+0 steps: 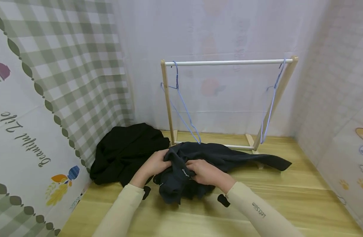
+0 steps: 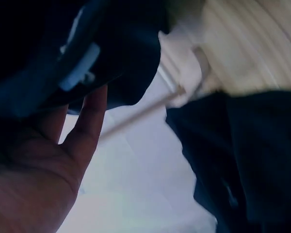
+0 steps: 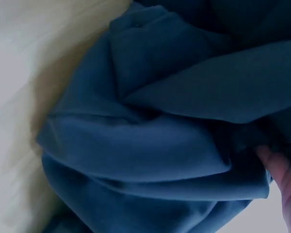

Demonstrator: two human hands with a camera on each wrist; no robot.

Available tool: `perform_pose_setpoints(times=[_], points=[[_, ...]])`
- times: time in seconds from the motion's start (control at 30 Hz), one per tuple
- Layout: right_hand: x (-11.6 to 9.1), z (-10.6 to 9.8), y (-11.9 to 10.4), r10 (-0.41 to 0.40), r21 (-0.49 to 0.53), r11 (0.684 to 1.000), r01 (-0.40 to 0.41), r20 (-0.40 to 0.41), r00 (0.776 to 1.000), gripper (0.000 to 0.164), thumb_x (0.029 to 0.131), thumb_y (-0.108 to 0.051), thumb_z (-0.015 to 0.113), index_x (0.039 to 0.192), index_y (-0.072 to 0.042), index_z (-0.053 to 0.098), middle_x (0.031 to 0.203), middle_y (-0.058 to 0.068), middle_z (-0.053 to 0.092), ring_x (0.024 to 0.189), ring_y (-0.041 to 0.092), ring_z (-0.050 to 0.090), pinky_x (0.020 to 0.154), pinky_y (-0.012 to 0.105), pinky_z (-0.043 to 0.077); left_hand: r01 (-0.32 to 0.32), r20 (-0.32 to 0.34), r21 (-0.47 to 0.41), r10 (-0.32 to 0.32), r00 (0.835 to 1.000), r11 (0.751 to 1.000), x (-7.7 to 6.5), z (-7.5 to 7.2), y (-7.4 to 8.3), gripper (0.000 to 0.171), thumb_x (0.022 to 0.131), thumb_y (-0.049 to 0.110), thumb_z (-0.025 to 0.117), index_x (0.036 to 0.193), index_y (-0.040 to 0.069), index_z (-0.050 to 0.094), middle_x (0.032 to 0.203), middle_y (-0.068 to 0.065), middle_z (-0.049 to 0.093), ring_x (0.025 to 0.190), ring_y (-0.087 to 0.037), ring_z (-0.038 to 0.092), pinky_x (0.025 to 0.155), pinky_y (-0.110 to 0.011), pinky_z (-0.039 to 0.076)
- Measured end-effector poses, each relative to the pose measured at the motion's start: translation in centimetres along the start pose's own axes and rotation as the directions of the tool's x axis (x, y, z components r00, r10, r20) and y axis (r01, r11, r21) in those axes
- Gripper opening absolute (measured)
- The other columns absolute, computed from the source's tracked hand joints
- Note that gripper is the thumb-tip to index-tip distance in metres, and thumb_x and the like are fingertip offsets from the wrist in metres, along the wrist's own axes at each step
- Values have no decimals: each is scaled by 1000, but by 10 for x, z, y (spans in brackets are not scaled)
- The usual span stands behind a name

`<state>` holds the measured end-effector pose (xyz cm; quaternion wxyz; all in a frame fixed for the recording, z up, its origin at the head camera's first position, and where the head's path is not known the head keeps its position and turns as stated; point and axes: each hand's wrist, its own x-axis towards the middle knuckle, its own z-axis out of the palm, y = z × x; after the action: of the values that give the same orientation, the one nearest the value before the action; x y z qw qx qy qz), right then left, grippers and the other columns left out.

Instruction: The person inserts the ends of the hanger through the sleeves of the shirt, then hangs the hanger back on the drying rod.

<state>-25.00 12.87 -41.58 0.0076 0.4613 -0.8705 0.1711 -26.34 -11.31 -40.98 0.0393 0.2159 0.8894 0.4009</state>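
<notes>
A crumpled dark navy garment is held in both hands just above the wooden table, with one long narrow end stretching out to the right. My left hand grips its upper left part. My right hand pinches the cloth a little to the right, its fingertips partly hidden in the folds. In the left wrist view a white label shows on the cloth beside the fingers. The right wrist view shows loose folds of the garment and only part of the right hand.
A heap of black cloth lies left of the hands. Behind the garment stands a wooden rack with a white rail. One blue hanger hangs at its left end, another blue hanger at its right. Cloth-covered walls surround the table.
</notes>
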Motion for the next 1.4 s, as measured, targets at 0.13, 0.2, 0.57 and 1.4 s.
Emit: perform_pose_setpoints(times=[0.13,0.2,0.57,1.4], points=[[20,-5,-18,-56,15,998,57,-8,998,20,88,-12,77,108,-15,74,107,-3,65,96,12,64,86,27,51,2,-6,-19,-2,1000,1000,-9,-19,-3,5,95,16,64,98,11,63,89,0,62,81,-18,58,76,-37,44],[23,-11,-24,-53,49,997,52,12,999,19,88,-14,77,107,-16,74,106,-5,64,96,11,63,87,25,50,5,-4,-31,-5,1000,1000,-11,-24,-2,5,95,16,63,94,11,62,85,0,60,79,-18,56,75,-37,43],[-31,-30,48,393,228,899,-374,-43,918,38,94,-12,69,131,-7,62,117,9,67,105,27,63,87,46,51,158,-89,-95,-166,982,983,3,-5,-2,27,95,27,66,112,7,64,97,-3,65,82,-18,60,75,-37,49],[-54,14,5,272,249,950,-188,-363,891,5,91,-19,74,88,-18,70,79,-14,55,66,2,49,58,23,43,245,-188,-156,-272,944,957,21,9,2,38,98,45,58,102,7,63,93,-7,63,84,-23,59,76,-39,47]])
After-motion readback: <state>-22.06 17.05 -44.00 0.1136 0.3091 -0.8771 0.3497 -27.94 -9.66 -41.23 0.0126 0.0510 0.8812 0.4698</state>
